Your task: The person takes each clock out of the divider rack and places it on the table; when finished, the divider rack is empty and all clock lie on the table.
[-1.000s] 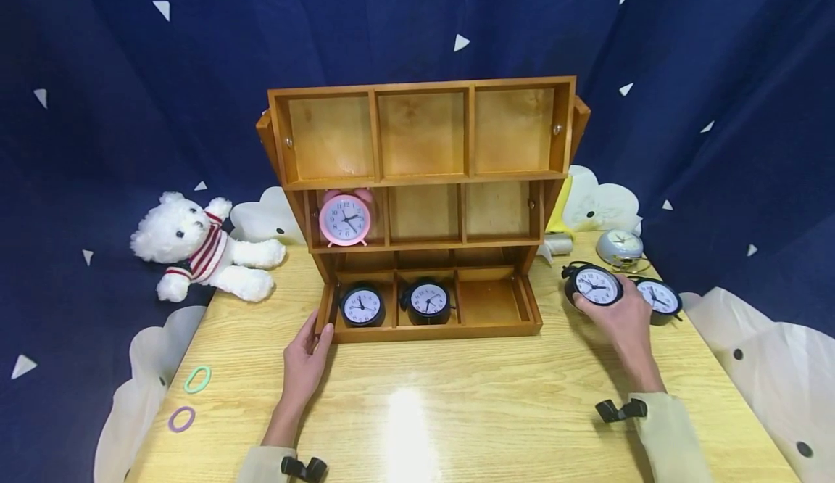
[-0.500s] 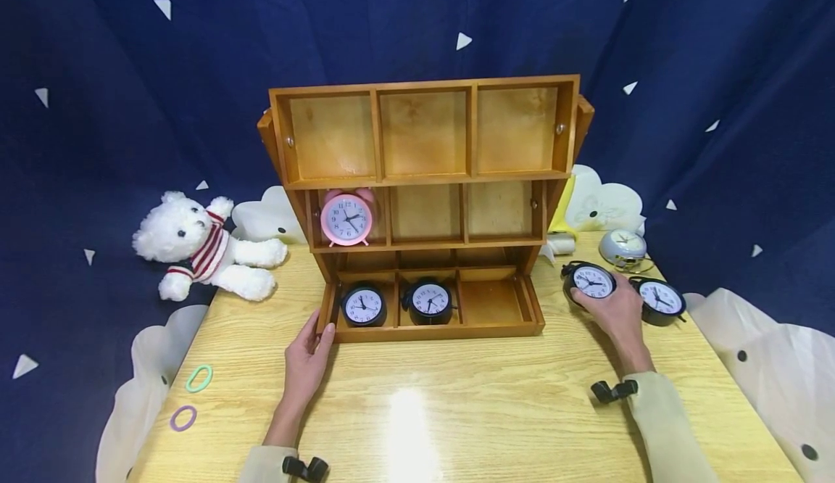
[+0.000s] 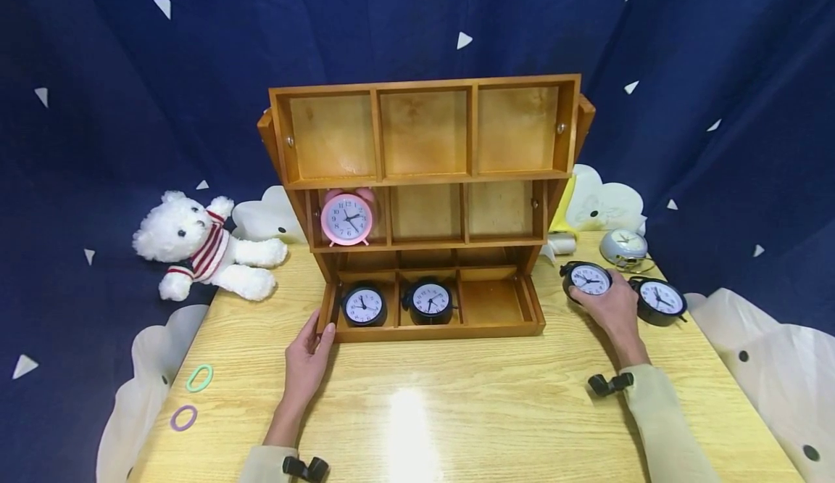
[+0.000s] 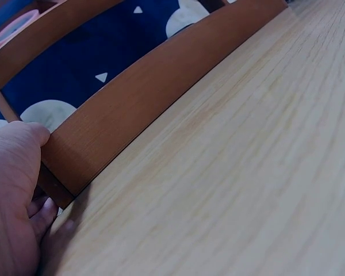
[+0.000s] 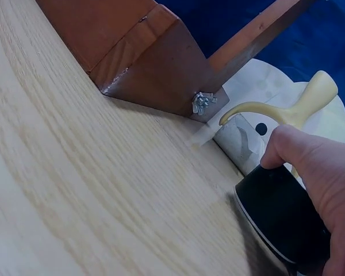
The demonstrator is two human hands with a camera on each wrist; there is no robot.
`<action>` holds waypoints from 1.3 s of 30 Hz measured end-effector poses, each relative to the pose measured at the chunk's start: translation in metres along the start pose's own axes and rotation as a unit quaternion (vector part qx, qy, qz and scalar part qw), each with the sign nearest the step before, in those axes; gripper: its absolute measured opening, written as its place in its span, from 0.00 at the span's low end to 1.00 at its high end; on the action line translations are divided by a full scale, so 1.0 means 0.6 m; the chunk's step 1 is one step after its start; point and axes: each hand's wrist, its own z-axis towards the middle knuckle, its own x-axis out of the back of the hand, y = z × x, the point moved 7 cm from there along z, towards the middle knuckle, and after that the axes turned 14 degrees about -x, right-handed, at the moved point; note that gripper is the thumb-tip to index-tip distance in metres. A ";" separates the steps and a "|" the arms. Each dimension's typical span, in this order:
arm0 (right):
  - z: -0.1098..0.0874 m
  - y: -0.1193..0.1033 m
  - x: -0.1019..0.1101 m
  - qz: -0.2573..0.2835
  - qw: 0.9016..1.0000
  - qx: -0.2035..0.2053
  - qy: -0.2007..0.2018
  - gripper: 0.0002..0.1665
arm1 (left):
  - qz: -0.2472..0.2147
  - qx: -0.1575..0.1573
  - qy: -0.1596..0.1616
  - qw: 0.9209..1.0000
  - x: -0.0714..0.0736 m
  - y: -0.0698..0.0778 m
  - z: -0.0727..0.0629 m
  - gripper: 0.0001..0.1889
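Note:
My right hand (image 3: 615, 309) grips a black alarm clock (image 3: 588, 280) with a white dial, right of the tiered wooden shelf (image 3: 450, 333). In the right wrist view the dark clock body (image 5: 282, 215) sits low over the table, thumb on its edge; I cannot tell if it touches. My left hand (image 3: 306, 356) holds the front left corner of the shelf, thumb on the rim and other fingers around the side. Two black alarm clocks stand in the bottom tier, one in the left compartment (image 3: 364, 306) and one in the middle (image 3: 430, 302). A pink alarm clock (image 3: 348, 219) occupies the middle tier's left compartment.
Another black clock (image 3: 660, 300) and a silver-grey clock (image 3: 624, 245) stand at the right. Behind the shelf's right side are a yellow curved object (image 3: 562, 211) and a silvery roll (image 3: 561, 244). A white teddy bear (image 3: 209, 247) and green (image 3: 199, 378) and purple (image 3: 184, 418) rings lie left.
The right hand has shifted slightly left with the black alarm clock, uncovering a bit more of the black clock beside it. The left hand stays on the shelf corner.

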 end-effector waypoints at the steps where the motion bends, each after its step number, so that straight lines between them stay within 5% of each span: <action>1: 0.000 0.000 0.001 0.000 1.000 0.000 0.000 0.51 | -0.001 0.000 0.000 1.000 0.000 -0.001 0.000 0.27; 28: -0.030 -0.024 0.039 0.019 0.997 0.078 0.008 0.51 | 0.000 -0.001 0.001 1.000 -0.001 0.007 0.000 0.26; 32: -0.045 -0.035 0.051 0.036 0.995 0.088 0.012 0.51 | 0.000 0.000 0.001 1.000 -0.002 -0.002 0.000 0.26; 39: -0.074 -0.049 0.061 0.048 0.995 0.090 0.017 0.50 | 0.002 0.001 0.010 1.000 -0.001 -0.054 -0.003 0.26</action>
